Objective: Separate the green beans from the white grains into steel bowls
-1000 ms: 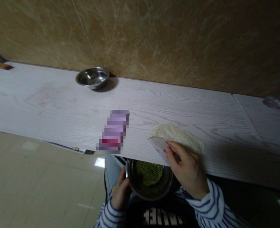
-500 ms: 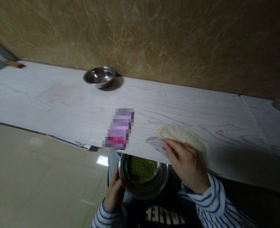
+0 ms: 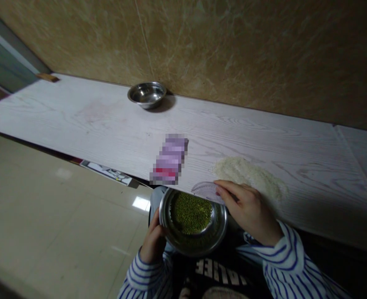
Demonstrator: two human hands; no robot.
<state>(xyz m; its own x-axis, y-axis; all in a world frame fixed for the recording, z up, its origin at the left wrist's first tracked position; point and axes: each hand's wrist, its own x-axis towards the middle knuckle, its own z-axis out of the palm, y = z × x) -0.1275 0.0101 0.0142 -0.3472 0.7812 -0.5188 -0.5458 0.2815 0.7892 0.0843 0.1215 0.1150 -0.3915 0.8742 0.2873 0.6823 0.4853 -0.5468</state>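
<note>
though partial, shirt lettering (image 3: 221, 272) near bowl (image 3: 193, 246)

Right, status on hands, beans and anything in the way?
Left hand holds bowl of green beans. Right hand pinching protractor beside rice. Table edge hides bowl's far rim.
</note>
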